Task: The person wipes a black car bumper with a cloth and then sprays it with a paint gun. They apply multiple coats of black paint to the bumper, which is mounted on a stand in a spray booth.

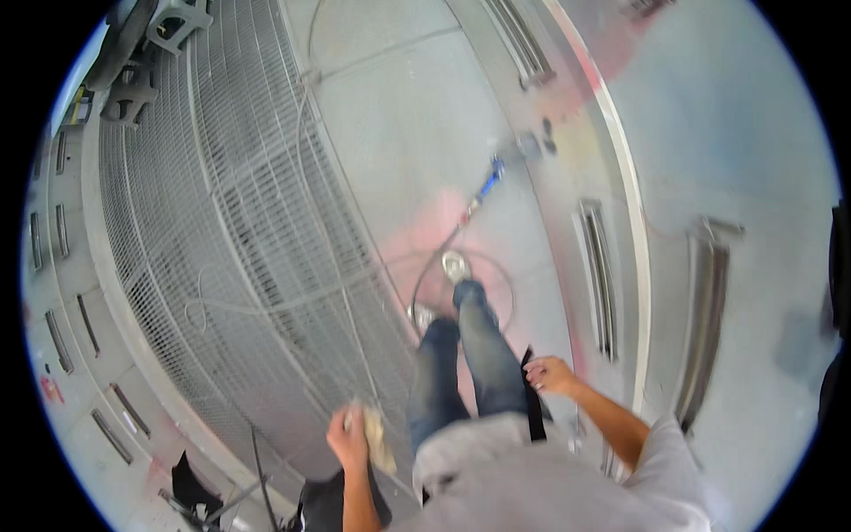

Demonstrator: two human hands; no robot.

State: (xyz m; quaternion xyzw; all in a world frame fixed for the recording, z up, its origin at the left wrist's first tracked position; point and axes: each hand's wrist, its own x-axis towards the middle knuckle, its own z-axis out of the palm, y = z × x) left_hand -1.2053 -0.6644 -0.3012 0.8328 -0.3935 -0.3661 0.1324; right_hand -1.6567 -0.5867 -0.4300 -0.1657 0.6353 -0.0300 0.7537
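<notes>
My left hand (pixel 348 436) is closed on a crumpled pale yellow cloth (pixel 379 443), held low beside my left leg; motion blurs both slightly. On the other side, my right hand (pixel 551 375) hangs by my right thigh with loosely bent fingers, and nothing shows in its grasp. Its fingertips are next to a black strap (pixel 534 410) hanging from my waist; whether they touch it I cannot tell. Ahead of my shoes (pixel 456 266), a blue tool resembling a spray gun (pixel 489 182) lies on the floor with a dark hose (pixel 434 257) attached.
Metal floor grating (pixel 230 222) stretches along the left, crossed by a thin hose (pixel 266 309). Grey plastic stools (pixel 177 25) stand at the far left. A slotted wall panel (pixel 598 279) runs along the right. Pink stains (pixel 434 222) mark the floor. A black object (pixel 324 505) is at lower left.
</notes>
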